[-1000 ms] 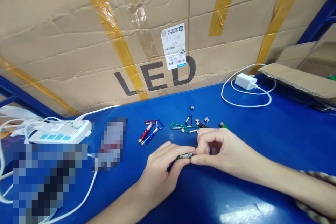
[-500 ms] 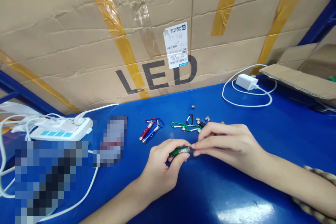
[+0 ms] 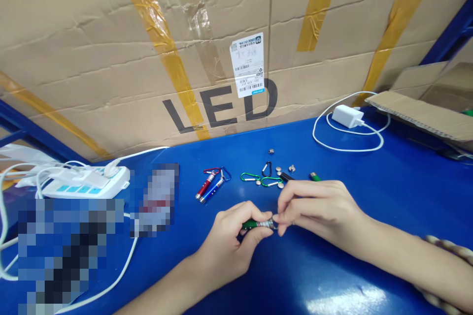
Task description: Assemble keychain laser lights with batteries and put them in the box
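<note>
From my end, both hands meet low over the tabletop [image 3: 295, 270], right of centre, and the green penlight [image 3: 251, 225] sits between them. The left hand [image 3: 232, 238] is closed around its barrel, thumb on the near side and fingers over the top, with the silver end pointing toward the other hand. The right hand [image 3: 318, 206] has its fingertips pinched at that silver end; whether they also hold a separate little part (they cover the spot) I cannot tell.

I read the step in hand as fine work on the penlight's end, fitting or loosening something there; which of the two, I can't say. As I judge it, the next move calls for a firm left grip and the barrel kept in line, while the right fingertips make a small, careful push, pull or turn.

Beyond the hands lie two green carabiners [image 3: 251, 180], a black carabiner [image 3: 270, 169], some small silver discs [image 3: 278, 170] and a metal end piece [image 3: 291, 169]. A black cylinder [image 3: 287, 177] and a green tube [image 3: 314, 176] show partly behind the right hand. A red penlight [image 3: 205, 186] and a blue penlight [image 3: 212, 191], each with a clip, lie side by side farther left.
</note>
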